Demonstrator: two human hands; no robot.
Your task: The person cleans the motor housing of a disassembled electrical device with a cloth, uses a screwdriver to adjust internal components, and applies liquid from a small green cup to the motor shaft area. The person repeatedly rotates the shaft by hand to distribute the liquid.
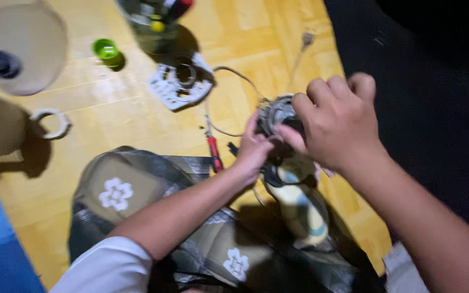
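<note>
The yellow wooden parquet floor (256, 32) carries everything, so the loose parts stay within reach of the fingers. Nearest below them lies a dark patterned cloth with white flowers (137, 190), spread under the arms. The right hand (337, 122) curls over a round grey metal motor-like part with wires (276, 112), its fingers clenched on the rim from above, while the left hand (254, 149) grips the part from below, steadying it. Beyond the fingers sits a white perforated plastic plate (179, 81); just left of them, a red-handled screwdriver (214, 153).
</note>
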